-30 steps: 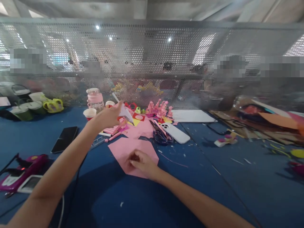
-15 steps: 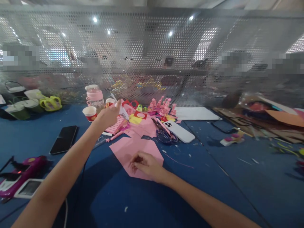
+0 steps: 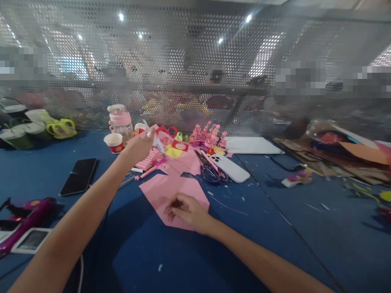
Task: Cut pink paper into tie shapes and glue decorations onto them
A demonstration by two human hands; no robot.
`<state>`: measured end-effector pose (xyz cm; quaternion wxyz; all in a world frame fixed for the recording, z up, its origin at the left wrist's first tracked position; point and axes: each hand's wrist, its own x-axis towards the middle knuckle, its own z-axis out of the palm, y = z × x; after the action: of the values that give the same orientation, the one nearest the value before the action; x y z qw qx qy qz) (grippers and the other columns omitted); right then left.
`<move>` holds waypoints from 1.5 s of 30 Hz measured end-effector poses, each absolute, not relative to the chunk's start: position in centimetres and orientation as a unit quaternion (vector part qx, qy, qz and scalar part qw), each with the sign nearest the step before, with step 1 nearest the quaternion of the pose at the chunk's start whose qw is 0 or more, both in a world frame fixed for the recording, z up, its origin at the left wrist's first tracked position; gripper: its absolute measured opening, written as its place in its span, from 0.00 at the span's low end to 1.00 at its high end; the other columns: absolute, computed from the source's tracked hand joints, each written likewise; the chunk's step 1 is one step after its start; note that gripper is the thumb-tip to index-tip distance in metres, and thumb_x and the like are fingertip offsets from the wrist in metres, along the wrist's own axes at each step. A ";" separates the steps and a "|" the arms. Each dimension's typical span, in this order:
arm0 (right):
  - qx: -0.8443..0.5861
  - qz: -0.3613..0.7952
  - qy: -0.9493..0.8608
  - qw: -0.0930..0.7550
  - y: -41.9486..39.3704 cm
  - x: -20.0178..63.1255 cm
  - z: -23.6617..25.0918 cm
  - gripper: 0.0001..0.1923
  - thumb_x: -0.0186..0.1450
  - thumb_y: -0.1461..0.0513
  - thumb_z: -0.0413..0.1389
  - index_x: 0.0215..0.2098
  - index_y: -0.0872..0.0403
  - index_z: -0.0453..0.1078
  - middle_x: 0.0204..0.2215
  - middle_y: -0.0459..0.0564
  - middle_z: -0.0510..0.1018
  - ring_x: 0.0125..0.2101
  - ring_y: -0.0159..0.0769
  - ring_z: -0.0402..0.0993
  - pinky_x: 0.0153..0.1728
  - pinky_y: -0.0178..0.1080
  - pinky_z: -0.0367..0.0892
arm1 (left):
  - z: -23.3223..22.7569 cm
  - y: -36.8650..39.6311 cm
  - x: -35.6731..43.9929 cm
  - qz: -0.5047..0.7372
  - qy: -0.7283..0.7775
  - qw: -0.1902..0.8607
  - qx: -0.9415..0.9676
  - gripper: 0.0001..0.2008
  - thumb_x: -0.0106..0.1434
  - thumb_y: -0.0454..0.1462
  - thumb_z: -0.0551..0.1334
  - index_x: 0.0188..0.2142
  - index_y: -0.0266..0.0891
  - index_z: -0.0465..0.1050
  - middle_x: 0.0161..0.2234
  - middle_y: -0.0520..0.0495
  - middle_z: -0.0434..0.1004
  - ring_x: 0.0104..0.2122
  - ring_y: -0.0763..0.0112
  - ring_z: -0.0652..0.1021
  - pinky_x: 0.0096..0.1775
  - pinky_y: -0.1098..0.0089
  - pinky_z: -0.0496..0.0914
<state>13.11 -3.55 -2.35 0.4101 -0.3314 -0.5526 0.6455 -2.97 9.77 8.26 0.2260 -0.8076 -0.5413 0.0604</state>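
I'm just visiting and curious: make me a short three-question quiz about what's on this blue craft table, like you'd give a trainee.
1. True or false: the right hand rests on the pink paper sheet.
2. Which lies nearest the white phone? A) the black phone B) the scissors C) the paper cup
3. Fill in: the left hand holds a white glue ____, raised over the pink scraps.

Key
1. True: its fingers press on the sheet's near part.
2. B: the scissors lie right beside it, to its left.
3. gun, as far as the blur lets one tell.
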 end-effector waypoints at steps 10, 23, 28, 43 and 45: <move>-0.336 0.632 -0.564 0.412 -3.5 13.0 -2.3 0.09 0.53 0.59 0.57 0.26 0.54 0.63 0.23 0.44 0.71 0.23 0.28 0.70 0.30 0.36 0.68 | 8.7 10.1 -3.3 0.048 -0.557 0.178 -0.810 0.35 0.53 0.27 0.49 0.59 0.26 0.35 0.44 0.30 0.68 0.42 0.54 0.74 0.39 0.62 0.69; -0.336 0.623 -0.575 0.410 -3.6 13.0 -2.3 0.06 0.53 0.61 0.56 0.26 0.54 0.63 0.24 0.44 0.71 0.23 0.29 0.70 0.30 0.37 0.68 | 7.5 10.9 -3.3 0.070 -0.536 0.185 -0.821 0.36 0.52 0.25 0.48 0.60 0.28 0.36 0.41 0.32 0.71 0.40 0.57 0.75 0.38 0.64 0.68; -0.335 0.624 -0.575 0.408 -3.7 12.9 -2.1 0.06 0.54 0.60 0.56 0.25 0.54 0.63 0.24 0.45 0.71 0.23 0.30 0.70 0.30 0.38 0.67 | 6.8 11.1 -3.2 0.068 -0.531 0.193 -0.822 0.36 0.53 0.26 0.48 0.61 0.29 0.37 0.38 0.35 0.73 0.37 0.59 0.76 0.36 0.66 0.69; -0.351 0.654 -0.481 0.466 -2.6 12.7 -3.0 0.15 0.49 0.54 0.59 0.26 0.55 0.62 0.21 0.46 0.71 0.21 0.30 0.68 0.24 0.36 0.64 | 6.4 10.3 -3.2 0.050 -0.513 0.227 -0.826 0.35 0.53 0.24 0.48 0.61 0.34 0.43 0.37 0.38 0.74 0.34 0.65 0.77 0.31 0.71 0.69; -0.382 0.601 -0.489 0.504 -2.2 13.2 -2.7 0.12 0.50 0.56 0.59 0.29 0.54 0.64 0.26 0.48 0.73 0.27 0.33 0.70 0.30 0.39 0.65 | 6.3 10.2 -3.1 0.047 -0.504 0.235 -0.830 0.34 0.53 0.23 0.47 0.61 0.35 0.44 0.38 0.38 0.73 0.34 0.66 0.76 0.31 0.71 0.69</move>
<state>13.25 -2.19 -2.74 0.5036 -0.3817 -0.4891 0.6012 -3.10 10.17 6.29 0.2352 -0.8299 -0.5037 0.0471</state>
